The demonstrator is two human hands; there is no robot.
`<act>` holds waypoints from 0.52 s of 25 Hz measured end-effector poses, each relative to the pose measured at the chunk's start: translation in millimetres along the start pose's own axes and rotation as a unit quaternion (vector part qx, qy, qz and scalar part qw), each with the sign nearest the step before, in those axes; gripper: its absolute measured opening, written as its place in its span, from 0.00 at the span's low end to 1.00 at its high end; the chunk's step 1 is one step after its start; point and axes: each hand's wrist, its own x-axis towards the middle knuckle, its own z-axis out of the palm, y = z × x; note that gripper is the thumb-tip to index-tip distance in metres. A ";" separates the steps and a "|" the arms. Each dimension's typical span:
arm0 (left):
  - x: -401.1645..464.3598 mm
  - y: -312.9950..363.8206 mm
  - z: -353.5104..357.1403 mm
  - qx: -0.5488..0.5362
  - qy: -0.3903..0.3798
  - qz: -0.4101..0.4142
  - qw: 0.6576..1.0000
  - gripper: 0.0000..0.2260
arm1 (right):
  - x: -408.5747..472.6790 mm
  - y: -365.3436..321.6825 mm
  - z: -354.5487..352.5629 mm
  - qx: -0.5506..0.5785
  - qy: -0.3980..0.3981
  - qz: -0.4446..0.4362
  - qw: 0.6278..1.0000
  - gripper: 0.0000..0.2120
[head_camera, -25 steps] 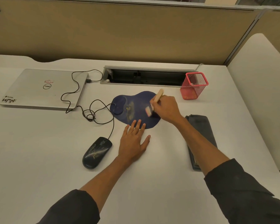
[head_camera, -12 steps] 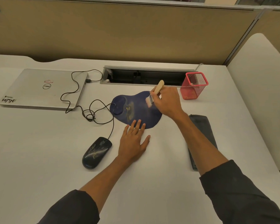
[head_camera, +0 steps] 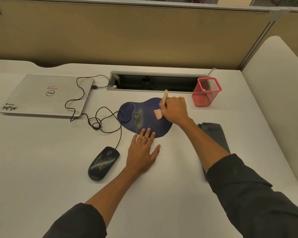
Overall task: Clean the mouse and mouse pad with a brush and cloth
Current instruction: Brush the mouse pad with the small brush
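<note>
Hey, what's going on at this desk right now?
A person is cleaning a dark blue mouse pad on a white desk. The right hand grips a small brush with its bristles down on the pad. The left hand lies flat, fingertips on the pad's near edge. The black wired mouse sits off the pad to the left, untouched. A folded grey cloth lies to the right, partly under the right arm.

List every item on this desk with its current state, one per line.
laptop: closed, cable plugged in
mouse: idle beside the pad
mouse pad: flat, left hand pressing its near edge
brush: gripped by right hand, bristles on pad
cloth: folded, untouched
pen holder: upright
</note>
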 end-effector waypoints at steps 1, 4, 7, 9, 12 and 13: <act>0.5 0.3 -0.1 0.001 0.003 -0.001 1.000 0.28 | 4.5 1.5 -3.3 -0.009 0.014 0.002 1.000 0.14; 0.9 -0.8 0.2 0.004 0.000 -0.001 1.000 0.28 | 12.3 -3.6 -4.9 0.035 0.069 -0.014 0.997 0.13; 0.5 -0.4 0.0 0.000 -0.004 -0.002 1.000 0.28 | 6.3 -5.3 0.0 -0.009 -0.005 -0.027 1.000 0.13; 1.1 0.0 -0.4 0.002 -0.004 -0.005 1.000 0.28 | 13.3 -3.9 -1.3 -0.001 0.028 -0.024 0.999 0.13; 0.8 -0.2 0.3 0.004 0.000 -0.003 1.000 0.28 | 12.1 -8.7 4.3 0.087 0.036 0.004 0.996 0.14; 0.6 -0.1 -0.2 0.000 -0.002 -0.003 1.000 0.28 | 8.5 -9.6 8.4 0.078 0.013 0.010 0.997 0.15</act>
